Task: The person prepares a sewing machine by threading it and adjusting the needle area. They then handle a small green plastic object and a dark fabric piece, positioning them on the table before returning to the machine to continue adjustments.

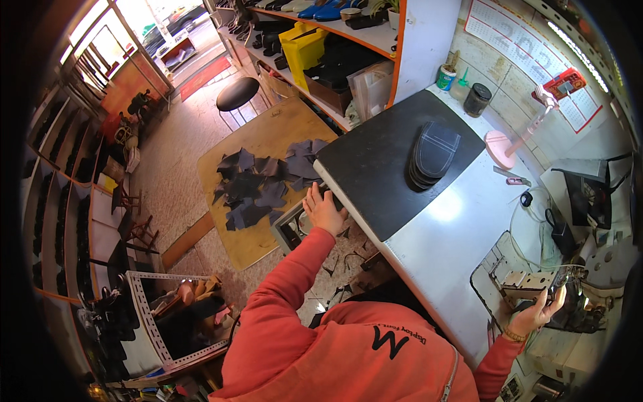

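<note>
My left hand [325, 213] is at the left edge of the worktable, over a grey open drawer [287, 229], its fingers stretched and a little apart. Whether it presses on the drawer's rim is hard to see. On the far right my right hand [534, 316] has its fingers extended beside the metal parts of a sewing machine [529, 280] set into the table. Nothing shows in its grasp. A stack of black, rounded shoe pieces [437, 153] with pale stitching lies on the black mat [375, 167], between my hands and farther off.
Dark leather scraps [258, 184] cover part of a tan board [234, 251] on the floor at left. A pink stand [502, 149] holds a phone [564, 84] at the back right, near a dark jar [477, 99]. A round stool [238, 94] and shoe shelves stand beyond.
</note>
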Demonstrator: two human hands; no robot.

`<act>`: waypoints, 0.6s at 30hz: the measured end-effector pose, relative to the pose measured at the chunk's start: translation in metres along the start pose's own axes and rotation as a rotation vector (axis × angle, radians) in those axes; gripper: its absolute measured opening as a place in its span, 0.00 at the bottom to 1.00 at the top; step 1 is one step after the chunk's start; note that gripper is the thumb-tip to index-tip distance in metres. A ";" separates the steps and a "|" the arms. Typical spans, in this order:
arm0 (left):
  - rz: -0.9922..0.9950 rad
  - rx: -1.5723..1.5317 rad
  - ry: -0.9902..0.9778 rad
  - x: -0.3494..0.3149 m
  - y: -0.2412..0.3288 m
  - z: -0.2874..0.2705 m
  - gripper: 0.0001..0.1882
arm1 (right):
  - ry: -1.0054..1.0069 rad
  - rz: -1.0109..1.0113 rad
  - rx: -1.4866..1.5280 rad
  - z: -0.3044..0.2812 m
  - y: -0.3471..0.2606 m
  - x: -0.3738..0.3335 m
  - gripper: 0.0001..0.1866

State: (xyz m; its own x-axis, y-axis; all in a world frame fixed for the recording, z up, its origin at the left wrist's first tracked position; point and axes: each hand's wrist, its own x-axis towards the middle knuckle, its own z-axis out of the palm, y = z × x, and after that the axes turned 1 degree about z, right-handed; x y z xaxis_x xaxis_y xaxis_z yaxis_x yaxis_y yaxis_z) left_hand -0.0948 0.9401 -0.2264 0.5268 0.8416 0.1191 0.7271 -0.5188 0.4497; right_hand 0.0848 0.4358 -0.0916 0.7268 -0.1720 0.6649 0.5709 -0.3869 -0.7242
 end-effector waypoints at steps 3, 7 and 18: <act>0.038 0.057 0.009 0.005 -0.003 0.000 0.28 | -0.007 0.016 0.046 0.004 -0.003 -0.001 0.23; 0.047 0.088 -0.026 0.009 0.000 -0.004 0.27 | -0.002 -0.010 0.131 0.009 -0.007 -0.002 0.23; 0.182 0.230 0.026 -0.006 -0.009 -0.042 0.25 | -0.015 -0.015 0.114 0.007 -0.008 -0.002 0.24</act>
State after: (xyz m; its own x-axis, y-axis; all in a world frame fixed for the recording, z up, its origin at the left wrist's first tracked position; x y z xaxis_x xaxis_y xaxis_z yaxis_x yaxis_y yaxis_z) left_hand -0.1228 0.9455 -0.1942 0.6483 0.7337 0.2032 0.7041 -0.6794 0.2065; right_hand 0.0820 0.4459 -0.0882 0.7228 -0.1531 0.6739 0.6211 -0.2838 -0.7305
